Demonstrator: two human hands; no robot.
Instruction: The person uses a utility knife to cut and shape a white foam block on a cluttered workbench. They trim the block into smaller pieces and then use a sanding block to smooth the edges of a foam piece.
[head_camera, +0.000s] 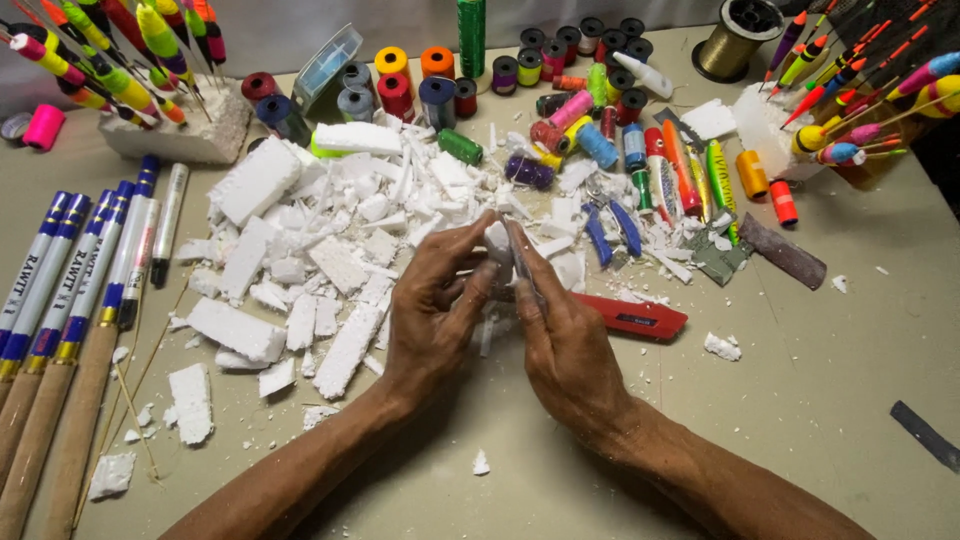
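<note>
Fingers of the left hand (432, 305) are curled and pinched closed on a small white foam piece (497, 240) at the centre of the frame, thumb extended upward along it, while the right hand (565, 335) is closed around a thin grey blade (523, 262) with its tip against the same piece. Both forearms enter from the lower edge and converge, wrists held above the beige table (830, 380). Surrounding items: white foam scraps (300, 250) centre-left, a red utility knife (632, 317) just right of the hands, thread spools (520, 70) along the top, and rod handles (60, 300) at left.
</note>
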